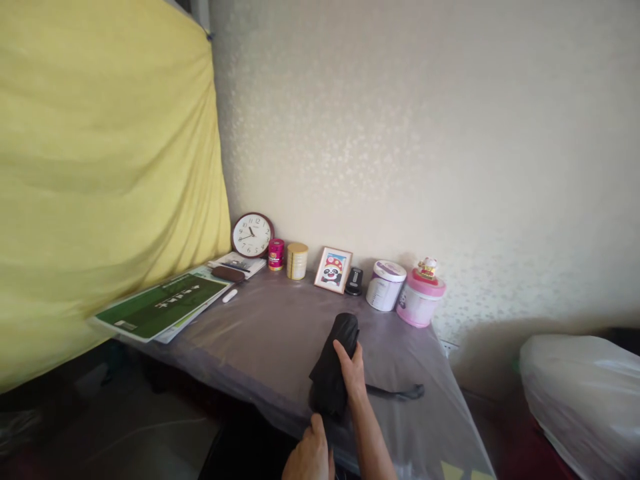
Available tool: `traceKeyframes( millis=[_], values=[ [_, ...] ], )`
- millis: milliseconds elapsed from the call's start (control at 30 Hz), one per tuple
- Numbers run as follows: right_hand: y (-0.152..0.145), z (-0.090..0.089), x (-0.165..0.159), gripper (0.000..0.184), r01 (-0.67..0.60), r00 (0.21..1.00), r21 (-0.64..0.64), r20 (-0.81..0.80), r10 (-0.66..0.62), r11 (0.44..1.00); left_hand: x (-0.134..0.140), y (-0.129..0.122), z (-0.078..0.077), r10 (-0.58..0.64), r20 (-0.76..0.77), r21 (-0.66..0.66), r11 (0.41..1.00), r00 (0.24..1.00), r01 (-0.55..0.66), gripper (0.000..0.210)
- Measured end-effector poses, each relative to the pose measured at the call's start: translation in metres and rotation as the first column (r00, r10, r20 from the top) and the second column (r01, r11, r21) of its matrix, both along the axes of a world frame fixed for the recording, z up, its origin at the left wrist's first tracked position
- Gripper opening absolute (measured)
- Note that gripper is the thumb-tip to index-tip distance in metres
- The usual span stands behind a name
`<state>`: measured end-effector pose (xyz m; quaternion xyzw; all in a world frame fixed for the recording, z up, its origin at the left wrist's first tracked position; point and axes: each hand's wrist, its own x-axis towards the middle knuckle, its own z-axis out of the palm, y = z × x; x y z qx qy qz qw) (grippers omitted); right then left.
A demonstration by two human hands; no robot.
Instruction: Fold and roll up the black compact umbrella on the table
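A black folded umbrella (329,370) is being held above the near part of a covered desk (270,333), and is being tilted so that its upper end is pointing away from the person. It is being grasped along its right side by the right hand (354,372), whose thumb is being laid on the dark fabric. The left hand (311,452) is being positioned just below the umbrella's lower end with its fingers curled; whether anything is being gripped by it cannot be told, as the inner side is being hidden from view. A dark strap (400,392) is being seen on the desk, to the right of the right wrist; whether it is being joined to the umbrella cannot be determined.

Along the wall, a round clock (253,235) is being displayed upright at the left, and just beside it a magenta can (276,255) and a yellow-lidded container (297,261) are standing. Farther right, a framed panda picture (333,270) is being shown at a lean, with a small black object (355,281) just beside it. A white-and-purple tub (386,288) and a pink tub (420,303) are standing next in line, and a figurine (427,268) is being borne on the pink tub's lid. At the far left, a green booklet (167,305) is lying flat near a yellow cloth (110,167).
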<state>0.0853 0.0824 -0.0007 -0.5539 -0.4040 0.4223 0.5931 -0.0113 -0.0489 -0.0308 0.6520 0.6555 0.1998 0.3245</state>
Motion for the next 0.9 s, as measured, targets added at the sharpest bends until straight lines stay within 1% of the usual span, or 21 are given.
traceKeyframes(
  millis=[33,67,100,133,167,200,233,267,300,333,367,400,467,533,633,700,733,767,833,867,900],
  values=[
    [-0.004,0.003,-0.001,0.07,-0.004,0.999,0.0,-0.047,0.004,1.0,-0.001,-0.001,0.003,-0.002,-0.045,-0.028,1.0,0.999,0.001,0.055],
    [-0.007,0.007,-0.001,0.069,-0.005,0.996,-0.012,-0.088,0.004,1.0,-0.003,-0.002,0.007,-0.009,-0.045,-0.049,0.999,0.999,0.006,0.056],
    [-0.011,0.012,-0.001,0.068,-0.016,0.992,-0.03,-0.128,0.012,0.999,-0.005,-0.003,0.011,-0.009,0.002,-0.068,0.998,1.0,0.009,0.057],
    [-0.015,0.016,0.0,0.067,-0.04,0.984,-0.046,-0.173,0.032,0.998,-0.006,-0.003,0.016,-0.023,0.106,-0.068,0.997,0.994,0.03,0.057],
    [-0.018,0.021,0.001,0.066,-0.065,0.974,-0.067,-0.22,0.048,0.996,-0.008,-0.003,0.021,-0.057,0.267,-0.068,0.995,0.962,0.077,0.053],
    [-0.022,0.026,0.002,0.064,-0.09,0.962,-0.096,-0.268,0.061,0.991,-0.008,-0.003,0.025,-0.077,0.465,-0.107,0.984,0.882,0.142,0.046],
    [-0.026,0.031,0.003,0.064,-0.117,0.948,-0.124,-0.31,0.074,0.985,-0.008,-0.004,0.03,-0.078,0.643,-0.151,0.962,0.762,0.226,0.043],
    [-0.03,0.035,0.004,0.063,-0.144,0.935,-0.14,-0.345,0.088,0.98,-0.007,-0.005,0.034,-0.055,0.78,-0.167,0.941,0.624,0.293,0.044],
    [-0.033,0.038,0.006,0.062,-0.169,0.923,-0.142,-0.369,0.106,0.975,-0.005,-0.006,0.037,-0.009,0.862,-0.183,0.927,0.507,0.328,0.043],
    [-0.037,0.04,0.007,0.062,-0.188,0.916,-0.135,-0.381,0.124,0.973,-0.002,-0.007,0.039,0.043,0.896,-0.212,0.916,0.442,0.341,0.041],
    [-0.04,0.043,0.008,0.062,-0.198,0.915,-0.125,-0.379,0.138,0.972,0.001,-0.009,0.04,0.094,0.898,-0.253,0.91,0.43,0.329,0.039],
    [-0.043,0.044,0.009,0.062,-0.192,0.921,-0.121,-0.365,0.136,0.974,0.005,-0.01,0.041,0.136,0.877,-0.298,0.906,0.462,0.299,0.036],
    [-0.049,0.047,0.009,0.065,-0.131,0.946,-0.147,-0.315,0.079,0.98,0.011,-0.012,0.037,0.172,0.807,-0.344,0.914,0.565,0.213,0.036],
    [-0.054,0.049,0.008,0.068,-0.083,0.964,-0.158,-0.262,0.039,0.984,0.014,-0.012,0.029,0.144,0.745,-0.276,0.955,0.652,0.105,0.05],
    [-0.062,0.051,0.004,0.066,-0.096,0.971,-0.068,-0.224,0.079,0.993,0.013,-0.01,0.015,0.092,0.555,-0.127,0.992,0.827,-0.025,0.074],
    [-0.066,0.05,0.002,0.064,-0.068,0.976,-0.002,-0.208,0.066,0.998,0.009,-0.008,0.011,0.079,0.377,-0.084,0.995,0.923,-0.051,0.082],
    [-0.067,0.05,0.002,0.064,-0.04,0.977,0.01,-0.207,0.042,0.999,0.006,-0.008,0.012,0.069,0.321,-0.075,0.996,0.944,-0.047,0.085],
    [-0.069,0.048,0.002,0.063,-0.014,0.976,0.005,-0.216,0.014,1.0,0.003,-0.008,0.015,0.05,0.307,-0.063,0.997,0.95,-0.032,0.086],
    [-0.072,0.043,0.004,0.062,0.001,0.964,-0.048,-0.265,-0.014,0.999,-0.002,-0.009,0.026,-0.007,0.419,-0.05,0.998,0.908,0.031,0.087],
    [-0.074,0.04,0.005,0.061,-0.011,0.956,-0.073,-0.294,-0.011,0.997,-0.005,-0.01,0.033,-0.049,0.535,-0.045,0.995,0.843,0.087,0.087],
    [-0.075,0.036,0.007,0.062,-0.026,0.948,-0.086,-0.32,-0.003,0.996,-0.007,-0.01,0.04,-0.063,0.672,-0.071,0.986,0.738,0.15,0.083]
  ],
)
